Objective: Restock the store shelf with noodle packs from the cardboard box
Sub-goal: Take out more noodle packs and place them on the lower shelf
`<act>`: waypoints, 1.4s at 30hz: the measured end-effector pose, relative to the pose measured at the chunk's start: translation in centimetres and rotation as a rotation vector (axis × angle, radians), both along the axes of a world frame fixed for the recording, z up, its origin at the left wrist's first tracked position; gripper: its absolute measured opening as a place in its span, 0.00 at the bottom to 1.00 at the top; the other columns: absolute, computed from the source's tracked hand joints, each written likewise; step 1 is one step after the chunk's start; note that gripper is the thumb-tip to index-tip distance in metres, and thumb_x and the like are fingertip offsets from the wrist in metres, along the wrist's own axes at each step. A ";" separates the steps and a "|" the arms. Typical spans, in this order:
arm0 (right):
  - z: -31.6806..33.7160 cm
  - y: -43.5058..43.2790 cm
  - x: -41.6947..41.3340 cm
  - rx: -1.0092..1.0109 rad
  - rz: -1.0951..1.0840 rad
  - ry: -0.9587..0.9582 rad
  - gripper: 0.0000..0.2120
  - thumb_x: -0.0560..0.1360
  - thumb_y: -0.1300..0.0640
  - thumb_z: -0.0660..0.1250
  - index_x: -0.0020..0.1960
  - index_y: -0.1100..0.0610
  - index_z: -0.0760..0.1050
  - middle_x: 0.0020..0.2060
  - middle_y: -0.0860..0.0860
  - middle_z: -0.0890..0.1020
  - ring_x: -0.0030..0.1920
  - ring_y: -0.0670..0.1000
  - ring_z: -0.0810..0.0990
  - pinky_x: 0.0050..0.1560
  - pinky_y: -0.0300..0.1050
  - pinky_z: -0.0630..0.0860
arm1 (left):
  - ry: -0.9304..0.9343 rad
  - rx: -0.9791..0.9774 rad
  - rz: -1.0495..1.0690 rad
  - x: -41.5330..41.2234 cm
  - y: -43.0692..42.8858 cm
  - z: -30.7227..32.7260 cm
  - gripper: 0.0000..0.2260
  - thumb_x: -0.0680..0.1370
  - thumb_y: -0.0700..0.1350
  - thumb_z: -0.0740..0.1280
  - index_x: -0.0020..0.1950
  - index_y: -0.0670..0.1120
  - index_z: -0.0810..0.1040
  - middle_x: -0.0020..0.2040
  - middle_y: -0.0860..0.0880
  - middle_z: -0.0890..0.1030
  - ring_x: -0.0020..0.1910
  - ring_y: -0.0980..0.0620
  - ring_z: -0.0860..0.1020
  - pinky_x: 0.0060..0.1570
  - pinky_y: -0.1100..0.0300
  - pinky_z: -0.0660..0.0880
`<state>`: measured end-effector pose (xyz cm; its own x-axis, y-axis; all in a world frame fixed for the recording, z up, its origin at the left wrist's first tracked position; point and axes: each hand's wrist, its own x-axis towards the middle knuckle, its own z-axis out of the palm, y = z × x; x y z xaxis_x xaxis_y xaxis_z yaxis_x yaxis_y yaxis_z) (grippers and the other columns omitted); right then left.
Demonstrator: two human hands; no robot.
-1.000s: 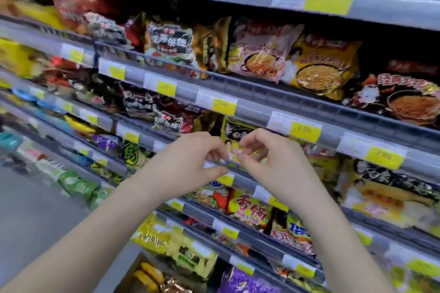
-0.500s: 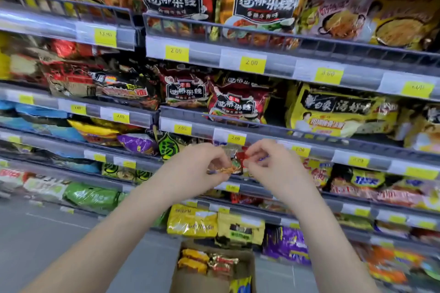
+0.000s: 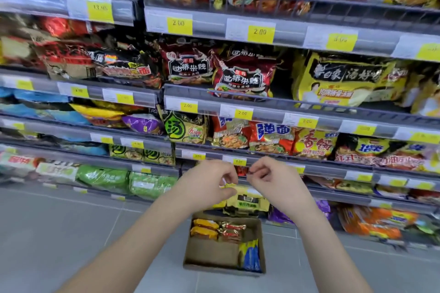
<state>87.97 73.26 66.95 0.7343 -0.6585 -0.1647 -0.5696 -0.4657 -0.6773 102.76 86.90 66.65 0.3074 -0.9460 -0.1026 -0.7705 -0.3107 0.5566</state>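
Observation:
An open cardboard box (image 3: pixel 212 255) stands on the floor below my hands. In it lie yellow-orange noodle packs (image 3: pixel 204 229), red-gold packs (image 3: pixel 231 231) and a blue-yellow pack (image 3: pixel 250 257). My left hand (image 3: pixel 206 185) and my right hand (image 3: pixel 277 181) hover side by side above the box, in front of a lower shelf rail (image 3: pixel 333 169). The fingers of both are curled, fingertips almost meeting, and I see nothing between them. A yellow pack (image 3: pixel 247 200) on a low shelf shows just behind and under my hands.
Several tiers of grey shelves (image 3: pixel 285 104) full of noodle packs fill the view, with yellow price tags (image 3: pixel 260 32) on the rails. Grey tiled floor (image 3: pixel 71 233) lies to the left of the box and in front of it.
The view has tilted down and pulled back, so the box now shows fully. My hands have come down from the middle shelf rail to a lower one, still close together.

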 end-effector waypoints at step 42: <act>-73.0 -0.9 5.8 0.266 0.020 0.296 0.10 0.74 0.54 0.72 0.54 0.48 0.80 0.46 0.43 0.83 0.53 0.46 0.83 0.57 0.45 0.79 | 0.065 0.347 0.428 5.1 0.1 -75.5 0.20 0.76 0.47 0.74 0.67 0.51 0.76 0.66 0.47 0.72 0.65 0.44 0.74 0.64 0.51 0.74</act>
